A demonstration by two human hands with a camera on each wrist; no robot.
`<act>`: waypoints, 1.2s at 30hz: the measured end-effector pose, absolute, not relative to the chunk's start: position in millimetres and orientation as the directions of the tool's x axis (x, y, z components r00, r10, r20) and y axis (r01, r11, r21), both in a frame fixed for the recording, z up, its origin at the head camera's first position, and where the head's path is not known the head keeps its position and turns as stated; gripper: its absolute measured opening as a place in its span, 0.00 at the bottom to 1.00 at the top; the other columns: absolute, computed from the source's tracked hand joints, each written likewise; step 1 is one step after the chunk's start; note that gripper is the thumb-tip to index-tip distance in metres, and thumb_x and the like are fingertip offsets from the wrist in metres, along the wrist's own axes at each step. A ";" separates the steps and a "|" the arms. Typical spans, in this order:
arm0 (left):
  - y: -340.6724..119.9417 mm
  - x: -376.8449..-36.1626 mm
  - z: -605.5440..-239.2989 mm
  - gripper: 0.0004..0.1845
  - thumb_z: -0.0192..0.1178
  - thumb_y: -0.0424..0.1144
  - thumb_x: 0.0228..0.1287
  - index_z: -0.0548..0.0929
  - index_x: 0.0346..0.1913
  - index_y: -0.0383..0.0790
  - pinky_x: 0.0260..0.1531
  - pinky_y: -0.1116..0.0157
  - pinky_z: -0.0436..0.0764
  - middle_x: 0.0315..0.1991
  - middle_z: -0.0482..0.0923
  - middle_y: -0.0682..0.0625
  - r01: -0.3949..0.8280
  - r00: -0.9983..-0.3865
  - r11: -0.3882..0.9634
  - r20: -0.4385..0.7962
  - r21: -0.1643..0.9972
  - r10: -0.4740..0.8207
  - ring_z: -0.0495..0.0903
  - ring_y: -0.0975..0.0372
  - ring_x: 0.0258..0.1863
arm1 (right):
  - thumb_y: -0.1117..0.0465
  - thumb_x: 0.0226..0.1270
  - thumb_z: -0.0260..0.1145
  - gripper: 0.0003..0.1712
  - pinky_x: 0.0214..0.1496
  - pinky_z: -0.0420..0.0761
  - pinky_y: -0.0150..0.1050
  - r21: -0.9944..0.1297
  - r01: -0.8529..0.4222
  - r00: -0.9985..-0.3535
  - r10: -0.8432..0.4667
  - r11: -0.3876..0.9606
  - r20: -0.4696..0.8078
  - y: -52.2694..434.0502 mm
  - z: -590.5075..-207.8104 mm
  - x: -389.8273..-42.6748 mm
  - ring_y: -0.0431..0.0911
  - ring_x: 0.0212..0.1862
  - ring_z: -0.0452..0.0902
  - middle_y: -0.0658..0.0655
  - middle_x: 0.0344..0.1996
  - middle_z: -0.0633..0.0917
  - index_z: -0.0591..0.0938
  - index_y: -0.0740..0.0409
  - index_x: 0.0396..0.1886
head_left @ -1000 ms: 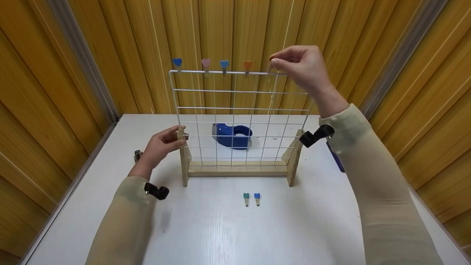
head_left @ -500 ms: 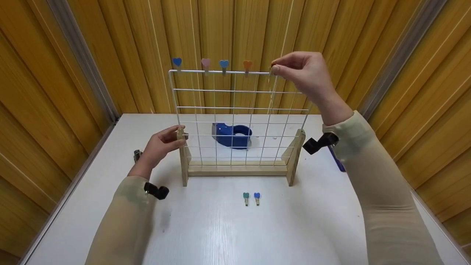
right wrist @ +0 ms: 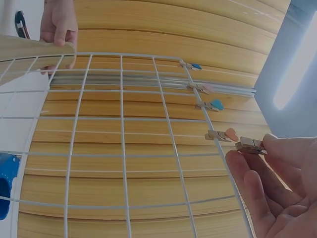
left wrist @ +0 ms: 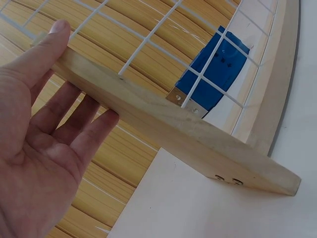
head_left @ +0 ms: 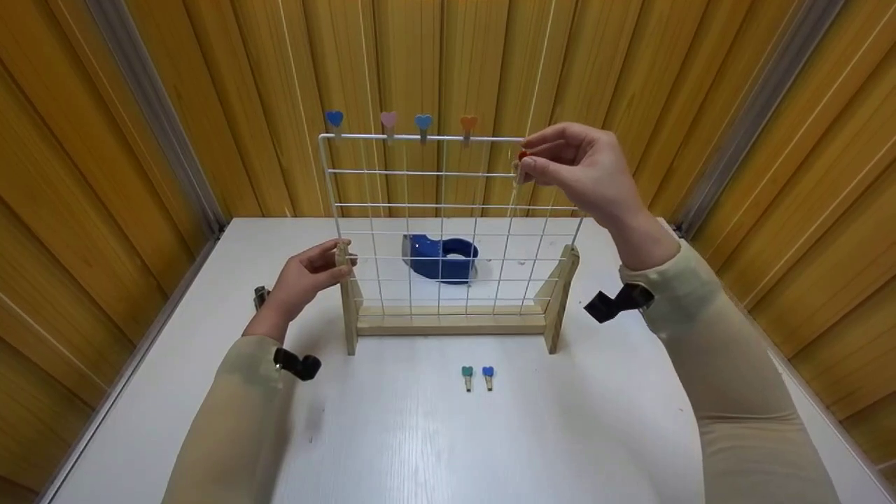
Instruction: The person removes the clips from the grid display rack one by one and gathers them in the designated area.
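My left hand (head_left: 308, 275) holds the left wooden upright (left wrist: 148, 114) of a stand that carries a white wire grid (head_left: 458, 204), thumb on one side and fingers on the other. At the grid's upper right, my right hand (head_left: 584, 168) pinches a small wooden clothespin (right wrist: 251, 145) with a red heart (head_left: 523, 155) between thumb and fingers. In the right wrist view it looks apart from the top wire. Clipped along that wire are a dark blue heart clothespin (head_left: 334, 119), a pink one (head_left: 388, 120), a light blue one (head_left: 423, 122) and an orange one (head_left: 468, 124).
A green heart clothespin (head_left: 467, 376) and a blue heart clothespin (head_left: 488, 376) lie on the white table (head_left: 392, 434) before the stand. Behind the grid sits a blue tape dispenser (head_left: 444, 260). A small dark object (head_left: 261, 297) lies beyond my left wrist. Yellow wood-look panels (head_left: 413, 63) surround the table.
My right hand has come down from above the top wire to just below it, still pinching the red heart clothespin. The left hand has kept its hold on the upright.
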State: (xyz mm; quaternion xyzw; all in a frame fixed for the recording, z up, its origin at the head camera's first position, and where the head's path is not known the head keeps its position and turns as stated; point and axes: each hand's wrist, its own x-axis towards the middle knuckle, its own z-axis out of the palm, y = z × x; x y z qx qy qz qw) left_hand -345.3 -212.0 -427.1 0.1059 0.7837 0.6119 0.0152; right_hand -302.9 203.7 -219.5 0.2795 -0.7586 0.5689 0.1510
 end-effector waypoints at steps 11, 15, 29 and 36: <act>-212.3 -347.7 -429.1 0.32 0.70 0.47 0.67 0.75 0.73 0.53 0.60 0.67 0.83 0.64 0.82 0.44 0.154 -0.975 0.216 0.112 0.964 0.193 0.82 0.64 0.58 | 0.70 0.64 0.73 0.17 0.50 0.87 0.30 -0.775 -0.539 -0.841 -0.264 0.330 0.472 208.8 -243.9 -288.3 0.40 0.43 0.89 0.46 0.40 0.89 0.84 0.68 0.53; -212.1 -348.2 -429.1 0.33 0.70 0.48 0.67 0.74 0.74 0.52 0.59 0.68 0.83 0.64 0.82 0.44 0.150 -0.976 0.215 0.109 0.965 0.190 0.82 0.64 0.58 | 0.70 0.65 0.72 0.17 0.51 0.88 0.32 -0.792 -0.519 -0.852 -0.273 0.322 0.447 211.3 -254.7 -283.9 0.41 0.43 0.89 0.49 0.41 0.90 0.83 0.69 0.52; -212.2 -347.0 -428.3 0.33 0.70 0.49 0.67 0.74 0.73 0.54 0.66 0.58 0.80 0.64 0.82 0.45 0.140 -0.978 0.228 0.098 0.964 0.186 0.81 0.63 0.60 | 0.71 0.65 0.72 0.15 0.49 0.89 0.34 -0.852 -0.441 -0.885 -0.298 0.283 0.359 221.7 -295.2 -274.3 0.43 0.41 0.90 0.49 0.41 0.89 0.83 0.69 0.50; -212.8 -347.8 -427.5 0.33 0.70 0.49 0.67 0.73 0.74 0.52 0.64 0.63 0.81 0.64 0.82 0.45 0.139 -0.978 0.236 0.096 0.962 0.185 0.81 0.63 0.59 | 0.69 0.65 0.73 0.15 0.47 0.89 0.35 -0.883 -0.365 -0.914 -0.294 0.295 0.279 228.2 -323.3 -271.9 0.43 0.41 0.89 0.51 0.42 0.88 0.83 0.68 0.50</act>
